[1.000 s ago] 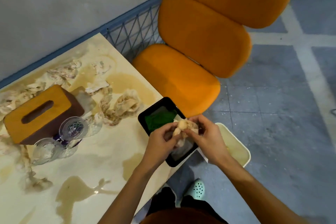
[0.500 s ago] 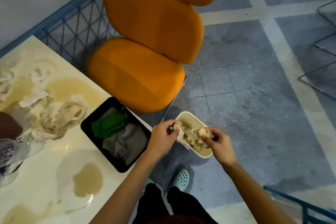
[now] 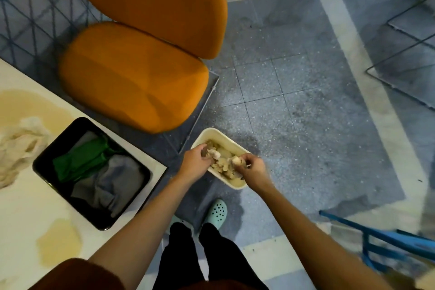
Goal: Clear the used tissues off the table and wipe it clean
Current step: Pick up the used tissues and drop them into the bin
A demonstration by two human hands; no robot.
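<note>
Spread over the counter (image 3: 23, 219): tan puddles (image 3: 58, 245), not yet wiped. Likely to smear wider if wiped before lifting the soggy tissue heap (image 3: 18, 148) lying just beside the black tray (image 3: 41, 167) of cloths.

Down on the floor, near the counter's corner: cream bin (image 3: 235, 185), mouth facing up, long axis running upper left to lower right, already holding wet tissue.

Above that mouth: left hand (image 3: 195, 160) curled round one soaked wad (image 3: 214, 154), right hand (image 3: 251, 168) pinching another (image 3: 236, 161).

Could tear or drip on release, being sodden. Could cling to fingers and drop past the narrow rim onto the floor.

Crumpled into lumps, so no clear long axis and no real pointing direction.
</note>
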